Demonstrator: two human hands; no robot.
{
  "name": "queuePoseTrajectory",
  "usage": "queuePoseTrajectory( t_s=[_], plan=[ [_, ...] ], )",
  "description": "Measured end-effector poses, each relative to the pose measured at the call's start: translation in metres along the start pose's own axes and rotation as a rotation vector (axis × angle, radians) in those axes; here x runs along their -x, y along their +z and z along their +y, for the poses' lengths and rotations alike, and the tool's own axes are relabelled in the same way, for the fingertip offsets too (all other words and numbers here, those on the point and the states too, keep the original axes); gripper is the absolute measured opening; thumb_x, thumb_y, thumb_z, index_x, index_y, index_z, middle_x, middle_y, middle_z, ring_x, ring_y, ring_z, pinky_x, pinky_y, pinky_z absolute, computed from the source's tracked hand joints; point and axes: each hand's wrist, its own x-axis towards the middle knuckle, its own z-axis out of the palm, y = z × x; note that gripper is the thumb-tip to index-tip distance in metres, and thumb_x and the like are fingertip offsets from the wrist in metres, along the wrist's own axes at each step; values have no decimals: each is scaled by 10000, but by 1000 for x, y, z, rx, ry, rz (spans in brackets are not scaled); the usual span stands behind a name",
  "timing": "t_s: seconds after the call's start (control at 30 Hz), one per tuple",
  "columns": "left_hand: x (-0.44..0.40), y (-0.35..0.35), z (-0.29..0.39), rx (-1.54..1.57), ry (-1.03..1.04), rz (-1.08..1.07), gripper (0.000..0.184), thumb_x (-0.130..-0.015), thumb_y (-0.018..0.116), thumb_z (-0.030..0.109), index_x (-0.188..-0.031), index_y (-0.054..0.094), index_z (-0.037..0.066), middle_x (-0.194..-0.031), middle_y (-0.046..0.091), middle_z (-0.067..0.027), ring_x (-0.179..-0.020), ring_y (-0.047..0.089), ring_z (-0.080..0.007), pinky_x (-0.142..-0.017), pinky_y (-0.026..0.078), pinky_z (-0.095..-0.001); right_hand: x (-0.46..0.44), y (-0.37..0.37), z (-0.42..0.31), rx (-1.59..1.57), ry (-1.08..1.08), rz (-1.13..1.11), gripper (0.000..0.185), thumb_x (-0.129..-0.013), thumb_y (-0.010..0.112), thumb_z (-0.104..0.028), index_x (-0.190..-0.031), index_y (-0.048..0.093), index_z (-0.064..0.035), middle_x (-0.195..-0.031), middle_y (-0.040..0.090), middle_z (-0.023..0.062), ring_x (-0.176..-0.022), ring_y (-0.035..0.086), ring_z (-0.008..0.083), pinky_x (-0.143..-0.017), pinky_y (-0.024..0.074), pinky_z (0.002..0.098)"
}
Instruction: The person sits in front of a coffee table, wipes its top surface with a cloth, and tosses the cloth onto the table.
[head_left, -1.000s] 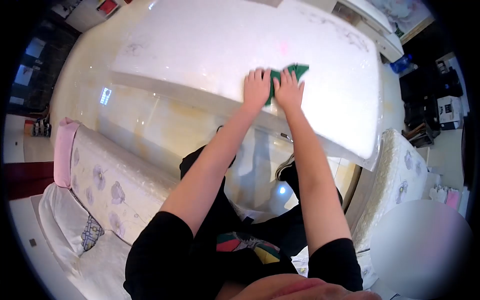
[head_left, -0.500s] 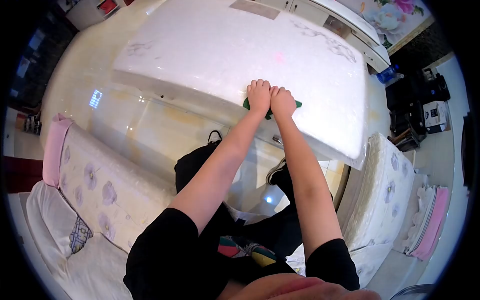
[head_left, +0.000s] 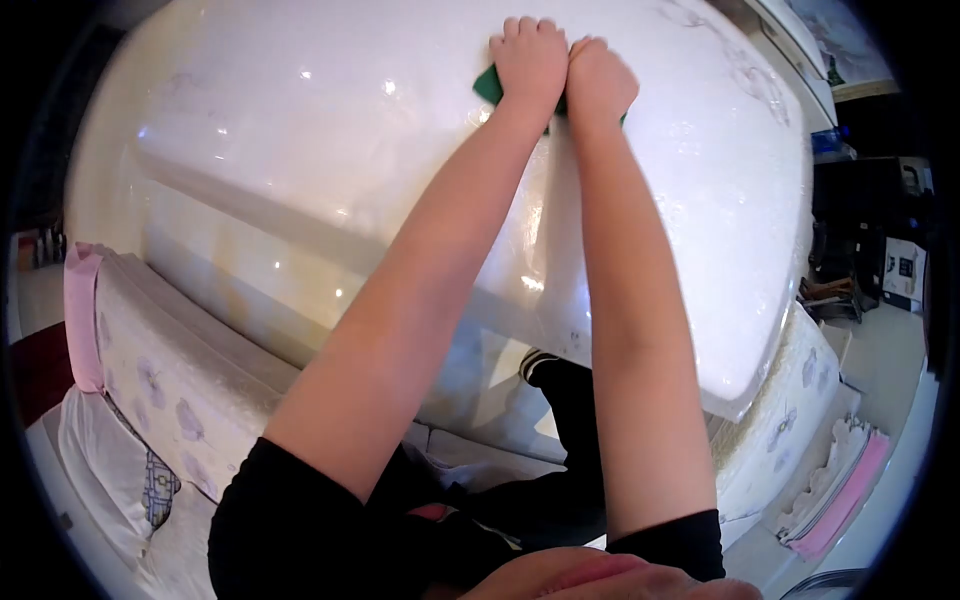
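Both my hands press down side by side on a green cloth [head_left: 487, 86] on the white, glossy table [head_left: 340, 110]. My left hand [head_left: 531, 62] is closed on the cloth, with its fingers bent forward over it. Beside it, my right hand [head_left: 601, 80] is closed too, its knuckles up and most of its fingers turned out of sight. Only corners of the cloth show around the hands, and the rest lies hidden under them. A clear, shiny cover hangs over the table's near edge.
A flower-patterned sofa [head_left: 190, 410] with a pink strip [head_left: 84, 320] stands on the left. Another flowered seat [head_left: 785, 400] is at the right, below the table's corner. Dark items and a white box [head_left: 903, 270] stand farther right.
My hands have moved forward across the table with the cloth, away from its near edge. The view has come closer and lower over the table.
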Motion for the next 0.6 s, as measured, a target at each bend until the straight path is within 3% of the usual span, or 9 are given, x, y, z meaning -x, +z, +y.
queuePoseTrajectory(
  t_s=[0.07,0.13,0.17,0.23,0.4,0.43,0.47,0.53,0.6],
  plan=[
    [-18,5,3,31,-20,-46,230,-876,535,291,-857,639,86,-857,627,-88,-888,568,-267,-748,430,-439,-25,3,1,37,-23,-32,450,-955,324,-304,-869,700,-74,-873,704,136,-834,679,287,-688,512,427],
    [-32,15,4,61,-39,-88,191,-875,519,241,-874,624,81,-867,637,-105,-888,592,-278,-747,461,-444,-45,6,1,71,-110,-41,311,-900,406,-173,-925,681,-30,-925,677,221,-819,686,334,-701,546,440],
    [-40,26,3,66,-35,-78,215,-890,497,243,-857,636,82,-870,651,-107,-895,598,-278,-751,464,-446,-55,12,2,70,-105,-56,311,-900,406,-173,-925,681,-30,-925,677,221,-819,686,334,-701,546,440],
    [-51,36,3,71,-28,-64,244,-904,471,235,-846,647,77,-861,669,-114,-899,613,-279,-752,472,-449,-71,24,4,97,-140,60,268,-873,455,-149,-802,694,-51,-813,689,183,-745,689,332,-652,549,447],
    [-46,17,0,65,1,-180,255,-908,465,246,-838,646,81,-863,666,-120,-898,611,-279,-741,463,-448,-51,23,4,214,-269,125,228,-866,488,-131,-771,683,-60,-728,677,157,-683,682,310,-586,550,412],
    [-39,14,-3,66,14,-235,262,-910,464,258,-836,646,85,-877,664,-123,-907,603,-277,-751,453,-447,-44,26,5,162,-215,127,214,-862,507,-152,-767,679,-68,-742,678,157,-692,683,308,-594,548,409],
    [-30,3,-3,68,26,-220,262,-910,464,258,-836,646,85,-877,664,-123,-907,603,-277,-751,453,-447,-33,21,9,13,-146,20,528,-953,286,-349,-817,711,-67,-817,695,156,-772,670,348,-692,512,465],
    [-8,-15,-5,-29,37,-199,255,-877,554,314,-787,625,86,-749,625,-87,-788,593,-284,-717,454,-439,-6,4,0,21,-35,-46,538,-964,276,-350,-800,715,-84,-801,694,150,-746,668,329,-666,510,454],
    [23,-41,-10,-11,83,-88,257,-888,540,302,-764,615,90,-679,612,-90,-701,587,-292,-681,444,-447,30,-8,-1,13,-68,-27,508,-962,321,-347,-741,697,-86,-705,679,139,-655,663,316,-603,511,433]
  ],
)
